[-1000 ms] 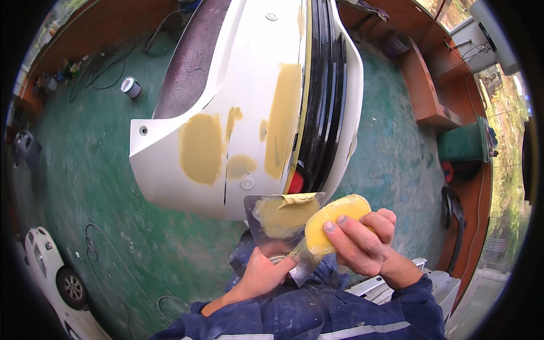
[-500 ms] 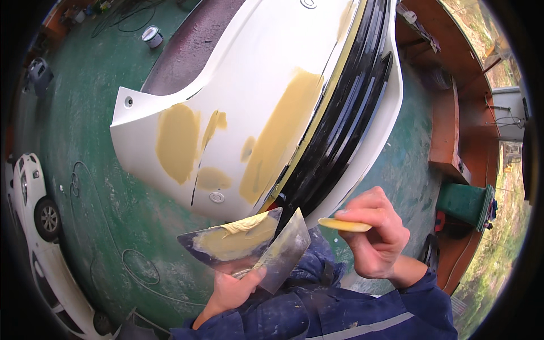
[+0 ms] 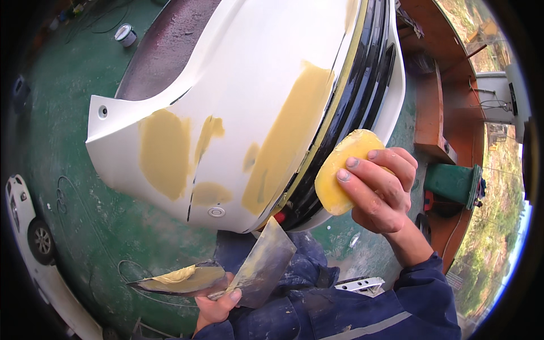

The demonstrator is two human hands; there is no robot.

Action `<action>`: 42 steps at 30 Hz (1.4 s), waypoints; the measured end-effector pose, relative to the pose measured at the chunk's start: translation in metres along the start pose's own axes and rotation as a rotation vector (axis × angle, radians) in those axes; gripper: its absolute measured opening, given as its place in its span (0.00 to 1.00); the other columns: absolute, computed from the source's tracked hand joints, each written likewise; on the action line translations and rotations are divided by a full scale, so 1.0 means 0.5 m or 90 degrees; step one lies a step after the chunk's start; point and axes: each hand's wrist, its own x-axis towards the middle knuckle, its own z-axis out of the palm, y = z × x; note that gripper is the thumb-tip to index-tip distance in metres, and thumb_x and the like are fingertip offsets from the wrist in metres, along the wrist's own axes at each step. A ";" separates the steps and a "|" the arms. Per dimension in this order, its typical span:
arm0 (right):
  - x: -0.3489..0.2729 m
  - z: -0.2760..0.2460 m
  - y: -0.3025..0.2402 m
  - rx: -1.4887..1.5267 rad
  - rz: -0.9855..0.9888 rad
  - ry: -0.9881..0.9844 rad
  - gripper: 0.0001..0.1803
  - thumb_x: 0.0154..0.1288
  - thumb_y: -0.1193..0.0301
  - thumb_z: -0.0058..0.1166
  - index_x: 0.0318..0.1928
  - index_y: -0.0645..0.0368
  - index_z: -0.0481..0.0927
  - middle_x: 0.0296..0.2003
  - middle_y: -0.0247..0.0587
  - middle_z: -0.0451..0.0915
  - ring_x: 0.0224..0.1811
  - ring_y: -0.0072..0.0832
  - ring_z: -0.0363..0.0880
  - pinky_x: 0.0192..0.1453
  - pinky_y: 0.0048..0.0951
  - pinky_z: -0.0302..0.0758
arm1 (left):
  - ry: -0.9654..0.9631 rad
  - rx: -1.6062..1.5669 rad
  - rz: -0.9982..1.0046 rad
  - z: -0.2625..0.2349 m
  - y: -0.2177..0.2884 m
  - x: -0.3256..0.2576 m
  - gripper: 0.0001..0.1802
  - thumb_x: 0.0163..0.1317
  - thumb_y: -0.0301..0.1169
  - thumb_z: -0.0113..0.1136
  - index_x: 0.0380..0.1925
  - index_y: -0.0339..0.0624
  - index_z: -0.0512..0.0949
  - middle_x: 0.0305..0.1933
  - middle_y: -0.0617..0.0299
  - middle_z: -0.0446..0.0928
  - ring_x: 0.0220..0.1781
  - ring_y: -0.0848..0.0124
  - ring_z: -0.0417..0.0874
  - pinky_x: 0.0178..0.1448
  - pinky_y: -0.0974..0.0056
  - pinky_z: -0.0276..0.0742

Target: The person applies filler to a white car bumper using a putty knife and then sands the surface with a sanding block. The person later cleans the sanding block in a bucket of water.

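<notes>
A yellow oval putty spreader is pinched in my right hand, its broad face showing, in front of the bumper's black trim. My left hand grips two flat plates low in front of me. One is a dark putty board, tilted nearly edge-on, with a lump of tan filler on it. The other is a smeared grey putty blade, its corner pointing up toward the bumper. The white car bumper carries several patches of tan filler. Both hands are apart from its surface.
A black grille strip runs along the bumper's right side. A white car stands at left on the green floor. A bucket is at far left, a green bin at right. A hose lies on the floor.
My right hand has risen and turned, so the spreader shows its face instead of its edge. My left hand has dropped left with both plates, and the putty board has tilted.
</notes>
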 end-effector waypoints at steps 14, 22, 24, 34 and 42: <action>0.008 0.072 0.087 -0.030 -0.210 -0.071 0.26 0.36 0.70 0.60 0.43 0.51 0.92 0.46 0.30 0.86 0.47 0.29 0.76 0.55 0.38 0.69 | 0.044 0.028 -0.139 -0.023 0.012 0.026 0.14 0.47 0.30 0.73 0.25 0.38 0.75 0.29 0.55 0.80 0.29 0.70 0.78 0.37 0.64 0.76; 0.002 0.072 0.090 -0.020 -0.209 -0.046 0.28 0.33 0.69 0.56 0.42 0.53 0.92 0.44 0.30 0.86 0.47 0.29 0.76 0.55 0.41 0.68 | 0.061 0.011 -0.110 -0.006 0.008 0.035 0.15 0.45 0.29 0.73 0.21 0.39 0.72 0.26 0.57 0.77 0.27 0.71 0.75 0.34 0.65 0.71; 0.006 0.076 0.092 -0.024 -0.215 -0.057 0.28 0.32 0.69 0.56 0.42 0.53 0.92 0.44 0.30 0.86 0.47 0.29 0.77 0.54 0.42 0.68 | 0.062 0.013 -0.098 -0.008 -0.003 0.035 0.15 0.45 0.28 0.73 0.21 0.39 0.72 0.25 0.57 0.76 0.27 0.71 0.75 0.34 0.66 0.70; 0.007 0.073 0.087 -0.022 -0.211 -0.061 0.26 0.35 0.70 0.58 0.42 0.53 0.91 0.46 0.32 0.85 0.46 0.30 0.77 0.51 0.40 0.68 | 0.049 0.016 -0.132 -0.001 0.018 0.035 0.15 0.46 0.28 0.73 0.20 0.40 0.71 0.25 0.58 0.76 0.26 0.71 0.74 0.33 0.66 0.69; 0.031 0.002 0.008 0.105 0.079 0.033 0.22 0.48 0.70 0.73 0.46 0.56 0.85 0.45 0.40 0.85 0.40 0.33 0.77 0.48 0.35 0.70 | 0.043 0.020 -0.137 -0.012 0.026 0.028 0.15 0.46 0.30 0.73 0.22 0.39 0.73 0.28 0.56 0.79 0.28 0.70 0.77 0.35 0.65 0.73</action>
